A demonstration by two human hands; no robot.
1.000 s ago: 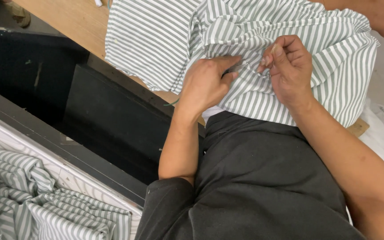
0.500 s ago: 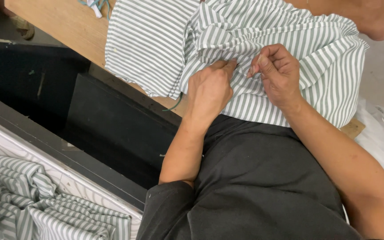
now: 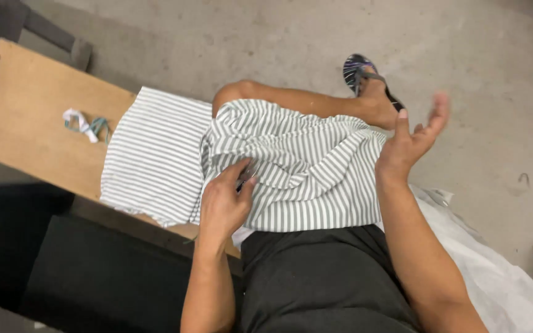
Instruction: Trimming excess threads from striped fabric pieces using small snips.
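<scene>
A grey-and-white striped cloth [image 3: 297, 166] lies over my lap and spreads left onto a wooden table [image 3: 26, 123]. My left hand [image 3: 226, 200] presses on the cloth near its middle, fingers curled around a small dark object that is mostly hidden. My right hand [image 3: 411, 139] is lifted off the cloth to the right, blurred, with its fingers apart and nothing in it. My bare leg [image 3: 303, 102] shows beyond the cloth, ending in a foot in a dark sandal [image 3: 365, 77].
A small scrap of white and green fabric [image 3: 84, 125] lies on the wooden table. A black surface [image 3: 94, 271] sits below the table edge. White cloth [image 3: 501, 271] is piled at the right on the concrete floor [image 3: 279, 37].
My right hand has let go of the striped cloth and swung up to the right, open. The view has tilted up, showing my leg, sandal and floor. My left hand stays on the cloth.
</scene>
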